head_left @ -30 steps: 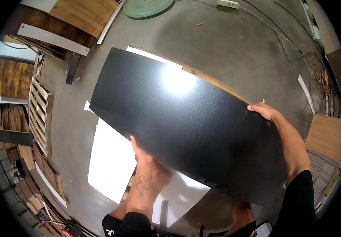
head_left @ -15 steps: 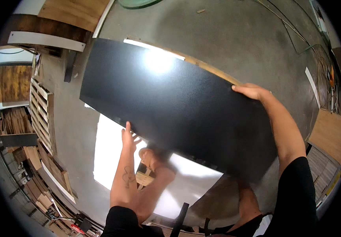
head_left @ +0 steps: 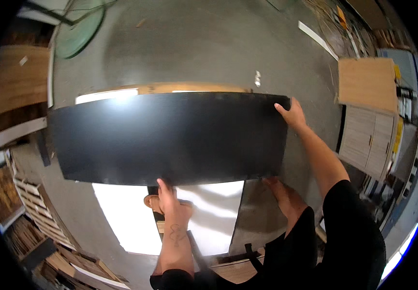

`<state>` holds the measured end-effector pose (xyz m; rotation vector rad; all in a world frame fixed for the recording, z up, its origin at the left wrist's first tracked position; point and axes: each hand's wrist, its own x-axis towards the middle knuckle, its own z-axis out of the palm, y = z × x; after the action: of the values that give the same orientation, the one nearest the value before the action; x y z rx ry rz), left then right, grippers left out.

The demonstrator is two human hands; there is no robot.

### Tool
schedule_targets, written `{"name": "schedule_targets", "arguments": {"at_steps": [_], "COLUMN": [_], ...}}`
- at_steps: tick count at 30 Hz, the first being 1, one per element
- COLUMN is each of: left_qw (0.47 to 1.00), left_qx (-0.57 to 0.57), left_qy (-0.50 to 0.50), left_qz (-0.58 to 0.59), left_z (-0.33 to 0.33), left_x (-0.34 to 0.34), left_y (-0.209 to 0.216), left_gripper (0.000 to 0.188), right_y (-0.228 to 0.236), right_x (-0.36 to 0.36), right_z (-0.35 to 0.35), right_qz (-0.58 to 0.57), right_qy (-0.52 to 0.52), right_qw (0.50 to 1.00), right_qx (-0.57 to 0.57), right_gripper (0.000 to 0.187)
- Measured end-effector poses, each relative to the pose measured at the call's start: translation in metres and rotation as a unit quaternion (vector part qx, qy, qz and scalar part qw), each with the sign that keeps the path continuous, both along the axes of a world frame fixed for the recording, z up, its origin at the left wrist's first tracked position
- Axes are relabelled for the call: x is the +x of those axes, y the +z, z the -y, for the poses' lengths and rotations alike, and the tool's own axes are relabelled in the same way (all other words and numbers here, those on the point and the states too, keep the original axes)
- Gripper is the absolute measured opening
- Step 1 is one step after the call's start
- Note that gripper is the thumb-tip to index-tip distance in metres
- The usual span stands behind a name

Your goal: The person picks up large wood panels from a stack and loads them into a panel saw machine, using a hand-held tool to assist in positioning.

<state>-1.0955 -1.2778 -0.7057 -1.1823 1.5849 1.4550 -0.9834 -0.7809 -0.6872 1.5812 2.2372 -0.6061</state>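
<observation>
Pinching the panel (head_left: 170,137) at its far right corner, the right hand (head_left: 293,116) held it over white sheets (head_left: 211,215); the left hand (head_left: 169,199) thumbed its near edge, grip unclear; uneven support might have tipped it.

My right hand (head_left: 292,115) grips the black board (head_left: 170,140) at its far right corner, thumb on top; my left hand (head_left: 168,200) holds the near edge; white panels (head_left: 213,212) lie either side of those fingers; left of my right fingers runs a wooden strip (head_left: 194,87); well right stands a cabinet (head_left: 366,137).
</observation>
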Motion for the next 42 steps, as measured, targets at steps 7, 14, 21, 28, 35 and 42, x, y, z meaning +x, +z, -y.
{"name": "schedule_targets", "arguments": {"at_steps": [7, 14, 21, 28, 35, 42], "left_qw": [0.991, 0.99, 0.985, 0.997, 0.997, 0.996], "left_qx": [0.01, 0.068, 0.053, 0.032, -0.026, -0.028], "left_qy": [0.124, 0.101, 0.154, 0.048, 0.069, 0.048], "left_qz": [-0.044, -0.068, -0.058, -0.058, -0.008, -0.07], "left_z": [-0.008, 0.014, 0.008, -0.042, -0.107, -0.053], "left_x": [0.023, 0.032, 0.034, 0.033, 0.023, 0.036], "left_y": [-0.085, -0.095, -0.091, -0.042, 0.018, -0.041], "left_gripper": [0.085, 0.095, 0.082, 0.105, 0.087, 0.109], "right_y": [-0.076, -0.091, -0.096, -0.087, -0.098, -0.088], "right_x": [0.117, 0.142, 0.131, 0.124, 0.134, 0.131], "right_z": [0.032, 0.035, 0.031, 0.023, 0.021, -0.007], "right_qz": [-0.122, -0.139, -0.188, -0.146, -0.13, -0.048], "right_qy": [-0.261, -0.224, -0.209, -0.195, -0.186, -0.127], "right_qw": [0.937, 0.946, 0.951, 0.962, 0.962, 0.952], "right_qx": [-0.196, -0.189, -0.128, -0.124, -0.153, -0.275], "right_gripper": [0.092, 0.074, 0.07, 0.069, 0.071, 0.074]}}
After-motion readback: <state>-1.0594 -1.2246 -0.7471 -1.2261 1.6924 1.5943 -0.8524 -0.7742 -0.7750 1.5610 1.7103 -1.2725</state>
